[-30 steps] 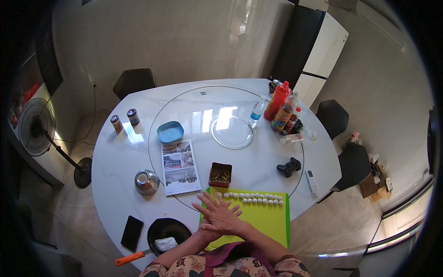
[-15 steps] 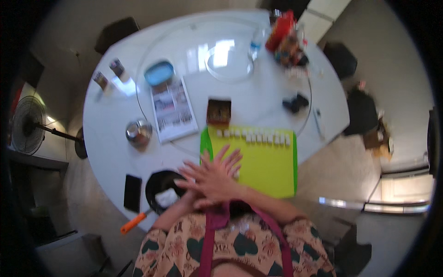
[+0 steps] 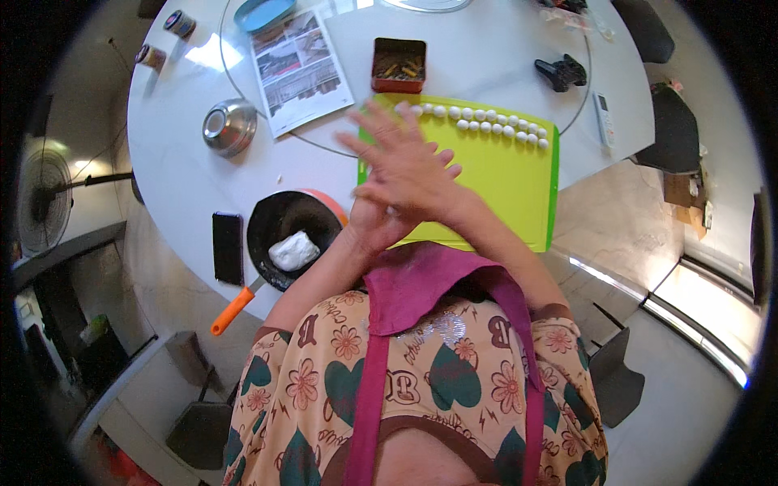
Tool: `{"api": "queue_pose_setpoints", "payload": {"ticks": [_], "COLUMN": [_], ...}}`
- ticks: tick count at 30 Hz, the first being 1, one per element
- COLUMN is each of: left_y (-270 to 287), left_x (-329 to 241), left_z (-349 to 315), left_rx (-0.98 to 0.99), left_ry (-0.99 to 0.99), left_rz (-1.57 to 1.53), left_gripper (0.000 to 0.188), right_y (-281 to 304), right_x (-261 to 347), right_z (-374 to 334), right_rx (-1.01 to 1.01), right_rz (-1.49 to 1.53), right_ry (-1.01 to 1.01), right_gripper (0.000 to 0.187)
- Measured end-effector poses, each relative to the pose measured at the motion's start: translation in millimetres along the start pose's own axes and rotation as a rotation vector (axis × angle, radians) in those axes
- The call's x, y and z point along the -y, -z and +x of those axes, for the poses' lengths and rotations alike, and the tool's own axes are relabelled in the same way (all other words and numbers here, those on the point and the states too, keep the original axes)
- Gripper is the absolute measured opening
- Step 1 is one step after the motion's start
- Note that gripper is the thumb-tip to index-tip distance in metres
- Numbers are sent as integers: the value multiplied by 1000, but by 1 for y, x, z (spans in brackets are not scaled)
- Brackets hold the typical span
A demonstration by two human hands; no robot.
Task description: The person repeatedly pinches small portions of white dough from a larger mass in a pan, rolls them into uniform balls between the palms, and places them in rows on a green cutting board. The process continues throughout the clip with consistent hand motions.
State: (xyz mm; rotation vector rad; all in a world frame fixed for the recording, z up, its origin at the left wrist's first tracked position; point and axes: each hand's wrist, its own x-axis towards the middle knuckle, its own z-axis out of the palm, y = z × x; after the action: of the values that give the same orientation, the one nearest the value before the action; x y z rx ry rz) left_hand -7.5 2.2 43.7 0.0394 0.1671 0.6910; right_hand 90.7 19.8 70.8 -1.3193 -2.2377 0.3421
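Scanning from left: one fan (image 3: 47,198), beyond a white, curved surface (image 3: 182,186). On it, two small jars (image 3: 179,23); one dark phone (image 3: 227,248), long axis near to far; one upturned steel bowl (image 3: 230,127). Next, one pan (image 3: 300,212), orange handle toward lower left; inside, one white lump (image 3: 293,251), long axis slanting up rightward. One printed sheet (image 3: 300,73). Between left hand (image 3: 374,227) beneath and right hand (image 3: 409,166) on top, a small white piece (image 3: 392,211), mostly hidden; direction and axis impossible to tell. Left fingers largely covered, grip unclear; right fingers released, spread, toward upper left. Beyond, one square tin (image 3: 399,83). On one green board (image 3: 486,186), white balls (image 3: 508,131): eight in near row, about twelve in far. Rightward, one game controller (image 3: 561,73), one remote (image 3: 604,121), two dark chairs (image 3: 677,130).
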Motion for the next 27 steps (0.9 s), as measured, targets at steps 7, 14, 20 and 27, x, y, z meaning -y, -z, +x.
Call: {"api": "queue_pose_setpoints", "payload": {"ticks": [7, 14, 20, 27], "left_y": [24, 19, 22, 22], "left_x": [-16, -15, -18, -19], "left_z": [0, 2, -1, 0], "left_rx": [123, -67, -285, -299], "left_ry": [150, 52, -43, -11], "left_rz": [-303, -253, -154, -128], "left_gripper": [75, 80, 73, 71], "right_y": [48, 0, 12, -11], "right_x": [-11, 1, -33, -122], "right_z": [-36, -66, -70, -76], "right_rx": [-189, -129, -338, -354], "right_rz": [-88, -282, -108, -170], "right_ry": [-82, 44, -94, -357], "right_gripper": [40, 30, 37, 36]}}
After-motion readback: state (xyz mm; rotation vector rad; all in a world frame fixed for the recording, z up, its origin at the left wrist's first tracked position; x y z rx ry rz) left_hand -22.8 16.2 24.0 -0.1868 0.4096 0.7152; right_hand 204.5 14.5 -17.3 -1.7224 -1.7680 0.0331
